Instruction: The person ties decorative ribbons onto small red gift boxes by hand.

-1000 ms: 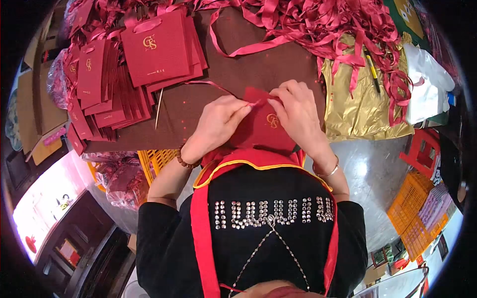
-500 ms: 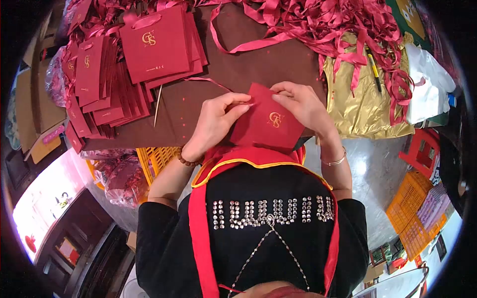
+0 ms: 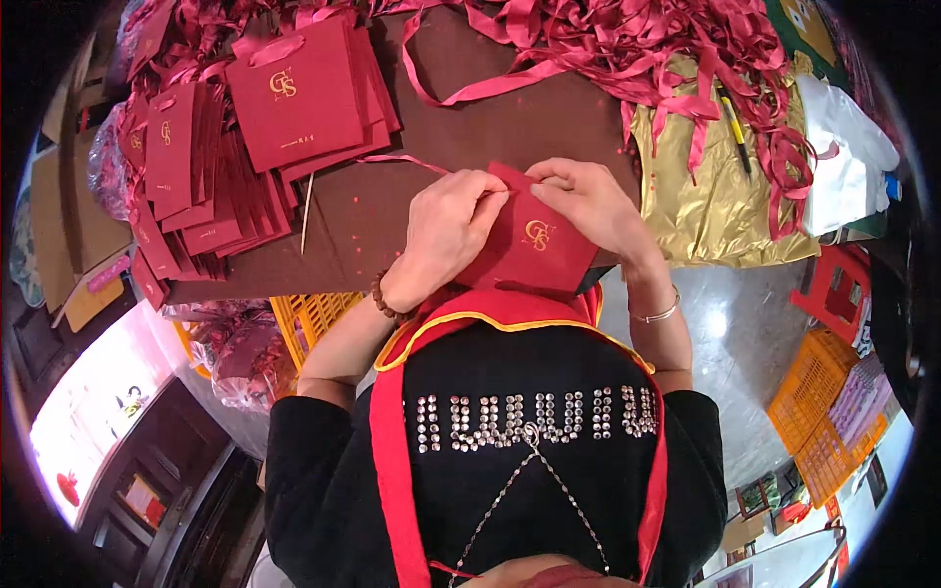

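Observation:
A red paper bag (image 3: 539, 240) with a gold logo is held tilted at the table's front edge, against the red apron. My left hand (image 3: 454, 223) has thumb and index finger pinched together at its upper left edge; a red ribbon (image 3: 407, 159) runs from there to the left across the table. My right hand (image 3: 591, 201) grips the bag's upper right edge between thumb and curled fingers. What lies between the left fingertips is too small to make out, though the hand overlaps the bag.
Stacked red bags (image 3: 299, 103) and more bags (image 3: 181, 167) lie at the left beside a thin stick (image 3: 308, 211). Tangled red ribbons (image 3: 676, 49) spread over the back right, partly on gold wrapping (image 3: 686, 220) with a yellow pen (image 3: 734, 130). White plastic (image 3: 843, 157) lies at the far right.
My left hand has turned over and moved slightly right, its knuckles now more toward the camera. My right hand keeps its grip with a small shift. The view has shifted slightly.

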Motion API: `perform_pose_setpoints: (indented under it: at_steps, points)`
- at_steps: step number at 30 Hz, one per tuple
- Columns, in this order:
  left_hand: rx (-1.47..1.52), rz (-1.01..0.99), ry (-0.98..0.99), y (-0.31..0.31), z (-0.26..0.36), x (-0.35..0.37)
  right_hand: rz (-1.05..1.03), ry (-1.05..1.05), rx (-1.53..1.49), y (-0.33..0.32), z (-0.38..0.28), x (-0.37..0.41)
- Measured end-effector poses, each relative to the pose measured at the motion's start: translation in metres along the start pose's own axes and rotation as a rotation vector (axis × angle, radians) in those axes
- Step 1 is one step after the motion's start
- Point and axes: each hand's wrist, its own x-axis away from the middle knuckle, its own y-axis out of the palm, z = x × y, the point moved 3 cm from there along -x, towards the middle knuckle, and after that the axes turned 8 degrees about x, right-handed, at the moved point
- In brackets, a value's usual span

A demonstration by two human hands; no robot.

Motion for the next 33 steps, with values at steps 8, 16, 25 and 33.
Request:
perform_pose_setpoints:
  at_steps: [8,16,25,33]
  points:
    - [-0.012,0.014,0.012,0.002,0.002,-0.004,0.049,-0.045,-0.044,0.001,-0.003,0.002]
    - [-0.026,0.022,0.085,0.004,0.011,-0.007,0.002,-0.05,-0.114,0.002,0.001,0.003]
    - [-0.035,0.001,0.176,0.004,0.017,-0.007,-0.085,-0.027,-0.241,0.002,-0.001,0.008]
    - [-0.006,0.067,0.267,0.007,0.015,0.002,-0.123,-0.047,-0.376,0.003,0.001,0.01]
